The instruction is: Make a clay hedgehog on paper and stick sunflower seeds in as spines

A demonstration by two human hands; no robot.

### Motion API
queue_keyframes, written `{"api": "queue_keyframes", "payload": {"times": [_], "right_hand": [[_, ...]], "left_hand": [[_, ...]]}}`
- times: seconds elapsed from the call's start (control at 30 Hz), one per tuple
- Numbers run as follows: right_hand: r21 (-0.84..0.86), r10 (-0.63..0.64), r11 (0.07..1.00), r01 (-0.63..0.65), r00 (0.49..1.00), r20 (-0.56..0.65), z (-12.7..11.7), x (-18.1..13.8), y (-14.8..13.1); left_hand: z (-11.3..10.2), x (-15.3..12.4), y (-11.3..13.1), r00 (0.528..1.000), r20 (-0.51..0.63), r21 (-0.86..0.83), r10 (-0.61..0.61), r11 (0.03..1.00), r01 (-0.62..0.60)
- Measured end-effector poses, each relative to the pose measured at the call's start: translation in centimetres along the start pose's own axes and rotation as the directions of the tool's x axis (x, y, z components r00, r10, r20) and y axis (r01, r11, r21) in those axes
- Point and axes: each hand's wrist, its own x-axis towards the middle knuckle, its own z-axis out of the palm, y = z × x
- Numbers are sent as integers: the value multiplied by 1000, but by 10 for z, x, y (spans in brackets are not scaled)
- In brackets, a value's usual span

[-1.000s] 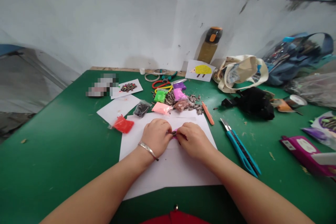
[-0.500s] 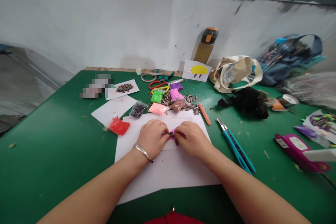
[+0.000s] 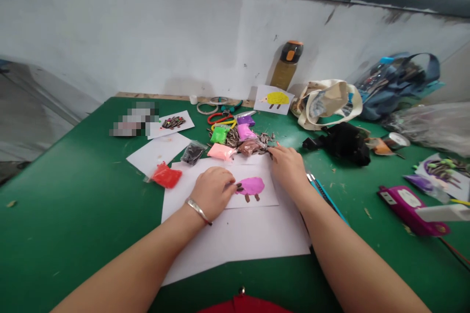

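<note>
A flat pink-purple clay shape [image 3: 253, 186] with two brown clay feet lies on a small white card [image 3: 270, 199]. A few dark striped sunflower seeds [image 3: 239, 187] sit at its left end. My left hand [image 3: 215, 190] rests on the card, its bent fingers closed beside those seeds; whatever is under the fingertips is hidden. My right hand [image 3: 288, 168] reaches to the right edge of a loose pile of sunflower seeds [image 3: 266, 138]. Its fingertips are drawn together at the pile, and I cannot make out what is between them.
Bags of red clay [image 3: 167, 176], black clay [image 3: 193, 152] and brown clay [image 3: 251, 146] surround the papers. Right of my arm lies a blue utility knife [image 3: 330, 200]. Behind stand a yellow hedgehog card [image 3: 273, 100] and a bottle [image 3: 287, 64]; a magenta device [image 3: 411, 210] sits far right.
My right hand has left the clay shape and moved right and away from me to the seed pile, uncovering the pink-purple shape. My left hand has stayed in place.
</note>
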Motion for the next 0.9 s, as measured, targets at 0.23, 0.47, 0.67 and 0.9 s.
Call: {"api": "queue_keyframes", "payload": {"times": [0.23, 0.47, 0.67, 0.9], "right_hand": [[-76, -12, 997, 12, 1000, -2, -4, -4, -8], [45, -68, 997, 70, 997, -45, 6, -1, 1], [387, -31, 918, 82, 990, -137, -11, -8, -4], [690, -65, 724, 17, 997, 43, -15, -24, -33]], "left_hand": [[-1, 1, -2, 999, -4, 3, 37, 999, -37], [0, 1, -3, 998, -1, 16, 59, 998, -59], [0, 1, -2, 998, -14, 15, 61, 998, -61], [0, -1, 1, 998, -8, 61, 61, 996, -61]]}}
